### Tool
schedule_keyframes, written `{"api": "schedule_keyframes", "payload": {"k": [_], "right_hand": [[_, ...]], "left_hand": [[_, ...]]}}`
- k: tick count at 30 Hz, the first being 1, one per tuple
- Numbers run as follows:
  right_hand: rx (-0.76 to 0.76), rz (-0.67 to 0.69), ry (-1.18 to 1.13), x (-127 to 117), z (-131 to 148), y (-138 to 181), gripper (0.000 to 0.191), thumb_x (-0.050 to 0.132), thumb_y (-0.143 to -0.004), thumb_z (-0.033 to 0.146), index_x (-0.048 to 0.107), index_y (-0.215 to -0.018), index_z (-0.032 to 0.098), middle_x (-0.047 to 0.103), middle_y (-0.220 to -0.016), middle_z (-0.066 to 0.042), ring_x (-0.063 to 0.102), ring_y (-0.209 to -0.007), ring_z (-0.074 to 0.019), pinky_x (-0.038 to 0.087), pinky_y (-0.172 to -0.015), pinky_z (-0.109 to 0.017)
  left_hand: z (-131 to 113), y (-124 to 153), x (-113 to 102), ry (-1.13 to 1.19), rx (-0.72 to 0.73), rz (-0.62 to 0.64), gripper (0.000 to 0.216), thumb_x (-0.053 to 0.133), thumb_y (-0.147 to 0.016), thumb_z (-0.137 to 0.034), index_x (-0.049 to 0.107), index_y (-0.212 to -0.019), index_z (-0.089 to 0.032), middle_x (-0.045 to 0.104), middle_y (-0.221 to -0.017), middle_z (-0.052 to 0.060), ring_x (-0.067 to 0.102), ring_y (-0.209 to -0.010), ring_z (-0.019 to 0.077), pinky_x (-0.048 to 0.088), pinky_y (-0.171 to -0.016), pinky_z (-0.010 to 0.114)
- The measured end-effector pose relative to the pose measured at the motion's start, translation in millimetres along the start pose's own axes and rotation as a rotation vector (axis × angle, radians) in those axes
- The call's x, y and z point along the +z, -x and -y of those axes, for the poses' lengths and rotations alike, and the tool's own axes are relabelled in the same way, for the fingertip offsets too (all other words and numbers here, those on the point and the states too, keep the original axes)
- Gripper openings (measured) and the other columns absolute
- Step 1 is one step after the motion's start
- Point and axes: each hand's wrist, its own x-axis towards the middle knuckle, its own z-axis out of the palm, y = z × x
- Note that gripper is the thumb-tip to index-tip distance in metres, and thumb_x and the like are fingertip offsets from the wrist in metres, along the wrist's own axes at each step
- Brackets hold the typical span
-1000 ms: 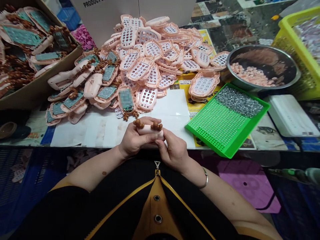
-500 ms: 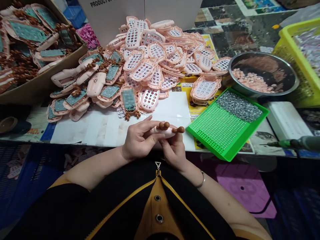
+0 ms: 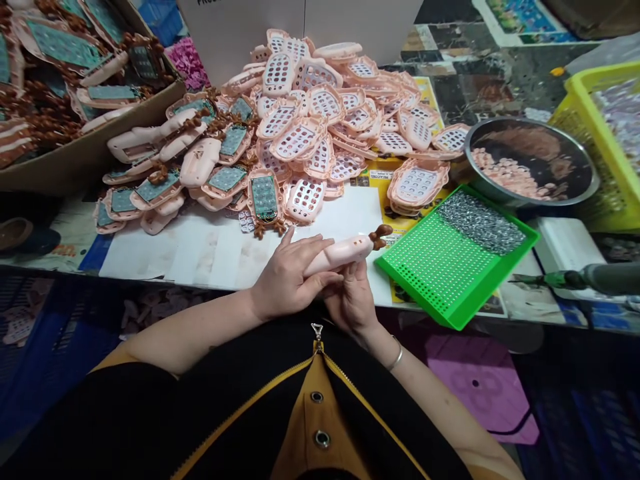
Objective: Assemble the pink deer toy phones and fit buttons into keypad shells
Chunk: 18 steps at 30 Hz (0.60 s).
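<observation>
Between my hands is a pale pink toy phone casing (image 3: 345, 251) with brown antler-like knobs at its right end, held edge-up just over the table's front edge. My left hand (image 3: 290, 273) wraps its left end, thumb below and fingers over the top. My right hand (image 3: 353, 297) grips it from underneath at the right, its fingertips partly hidden by the casing. Just beyond lies an open casing half with a green circuit board (image 3: 265, 198), brown antlers toward me. Beside it rests a pink front shell with button holes (image 3: 305, 199).
A heap of pink shells (image 3: 320, 127) fills the table's middle. At left is a cardboard box (image 3: 100, 143) of circuit-board halves. To the right stand a green tray (image 3: 425, 267) of screws, a metal bowl (image 3: 585, 177) of small pink parts, a yellow basket (image 3: 575, 100) and an electric screwdriver (image 3: 600, 279).
The casing has been turned in my hands: its long smooth side now shows and its antlers point right. My left hand has shifted slightly along it. The view has moved a little.
</observation>
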Motion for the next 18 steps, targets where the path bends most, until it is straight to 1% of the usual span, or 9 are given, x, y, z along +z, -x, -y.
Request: {"api": "schedule_keyframes", "payload": {"k": [2,4,8,10,12,15,16,17,18], "right_hand": [[0.011,0.017,-0.012,-1,-1,-1,0.048,0.047,-0.095,0.065,0.038,-0.14,0.051,0.057,-0.145,0.002,0.061,-0.127,-0.0183,0.061,-0.093,-0.038],[0.027,0.004,-0.068,0,-1,-3,0.047,0.049,-0.095,0.064,0.039,-0.14,0.052,0.06,-0.143,0.003,0.062,-0.125,-0.0181,0.062,-0.09,-0.037],[0.08,-0.028,-0.186,4,-1,-4,0.053,0.054,-0.092,0.066,0.041,-0.142,0.051,0.062,-0.14,0.002,0.065,-0.119,-0.0184,0.064,-0.084,-0.035],[0.075,-0.023,-0.171,3,1,-5,0.053,0.056,-0.092,0.065,0.042,-0.14,0.051,0.062,-0.139,0.003,0.066,-0.117,-0.0175,0.063,-0.082,-0.033],[0.062,-0.007,-0.122,0,4,-6,0.052,0.059,-0.091,0.064,0.043,-0.138,0.05,0.063,-0.137,0.003,0.066,-0.114,-0.0172,0.062,-0.079,-0.03],[0.048,0.05,-0.045,-4,11,-9,0.051,0.06,-0.089,0.066,0.047,-0.134,0.045,0.069,-0.122,0.001,0.07,-0.102,-0.0181,0.061,-0.075,-0.031],[0.033,0.1,0.012,-5,15,-10,0.052,0.061,-0.088,0.066,0.05,-0.132,0.041,0.071,-0.114,-0.001,0.07,-0.096,-0.0188,0.061,-0.075,-0.032],[0.006,0.161,0.098,-4,19,-11,0.052,0.062,-0.088,0.066,0.053,-0.13,0.037,0.072,-0.104,-0.001,0.07,-0.089,-0.0194,0.061,-0.075,-0.034],[-0.035,0.22,0.207,-3,23,-12,0.053,0.062,-0.088,0.066,0.055,-0.128,0.033,0.071,-0.096,-0.002,0.069,-0.083,-0.0196,0.06,-0.074,-0.035]], "left_hand": [[2,-2,-2,-0.048,0.013,0.009,0.046,0.075,-0.082,-0.042,0.071,-0.125,-0.024,0.072,-0.131,0.012,0.064,-0.124,0.033,0.02,-0.124,0.052],[5,-1,-3,-0.11,0.022,-0.005,0.048,0.07,-0.085,-0.047,0.069,-0.127,-0.022,0.071,-0.133,0.013,0.063,-0.125,0.0329,0.018,-0.124,0.052],[9,3,-3,-0.178,0.041,-0.042,0.042,0.069,-0.086,-0.049,0.075,-0.116,-0.021,0.076,-0.121,0.013,0.065,-0.122,0.0345,0.006,-0.126,0.055],[7,4,-5,-0.154,0.022,-0.036,0.04,0.072,-0.083,-0.049,0.076,-0.114,-0.022,0.076,-0.12,0.012,0.063,-0.125,0.0355,0.006,-0.126,0.055],[4,1,-10,-0.105,-0.029,0.0,0.046,0.076,-0.079,-0.048,0.074,-0.118,-0.024,0.073,-0.127,0.012,0.059,-0.129,0.0361,0.011,-0.126,0.055],[-2,-7,-16,-0.01,-0.155,0.043,0.072,0.088,-0.065,-0.048,0.069,-0.129,-0.022,0.065,-0.14,0.014,0.054,-0.134,0.0385,0.028,-0.12,0.053],[-3,-10,-17,0.041,-0.193,0.045,0.075,0.091,-0.061,-0.046,0.07,-0.127,-0.02,0.065,-0.139,0.015,0.055,-0.133,0.0386,0.033,-0.118,0.051],[-3,-13,-18,0.113,-0.229,0.044,0.071,0.093,-0.059,-0.044,0.073,-0.121,-0.018,0.068,-0.135,0.016,0.057,-0.131,0.0378,0.037,-0.116,0.049],[-2,-15,-18,0.216,-0.267,0.041,0.063,0.093,-0.059,-0.044,0.076,-0.113,-0.016,0.071,-0.127,0.015,0.06,-0.126,0.0359,0.04,-0.113,0.047]]}}
